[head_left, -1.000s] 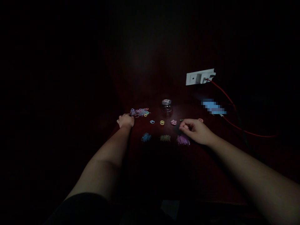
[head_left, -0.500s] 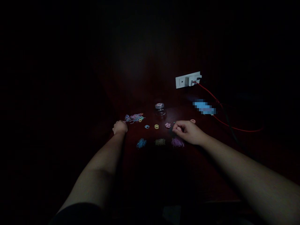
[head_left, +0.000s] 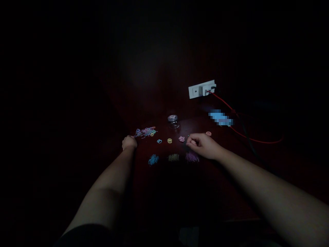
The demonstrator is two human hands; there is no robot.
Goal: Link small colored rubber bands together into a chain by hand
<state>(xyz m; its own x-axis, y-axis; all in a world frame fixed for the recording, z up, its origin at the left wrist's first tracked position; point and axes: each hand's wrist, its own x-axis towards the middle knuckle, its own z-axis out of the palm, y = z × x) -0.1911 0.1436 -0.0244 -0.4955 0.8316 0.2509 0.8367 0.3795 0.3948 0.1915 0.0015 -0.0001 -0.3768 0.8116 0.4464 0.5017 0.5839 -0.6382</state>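
Observation:
My left hand (head_left: 129,142) rests closed at the left edge of a mixed heap of coloured bands (head_left: 146,132); what its fingers hold, if anything, is hidden. My right hand (head_left: 197,144) has its fingers curled together, right of a small pink band cluster (head_left: 181,139); its contents are too small to make out. Blue bands (head_left: 159,141) and yellow bands (head_left: 169,140) lie left of the pink ones. Nearer me are a blue pile (head_left: 153,159), a dull yellow pile (head_left: 173,157) and a purple pile (head_left: 192,157). An orange-pink band (head_left: 208,133) lies beyond my right hand.
A clear lidded jar (head_left: 173,121) stands behind the bands. At the back right are a wall socket (head_left: 202,89) with plugs, a red cable (head_left: 246,135), a dark cable and a blurred blue object (head_left: 221,117). The surroundings are very dark.
The whole view has shifted slightly, so the table items sit a little further left and lower. Both hands keep nearly the same places and closed shapes.

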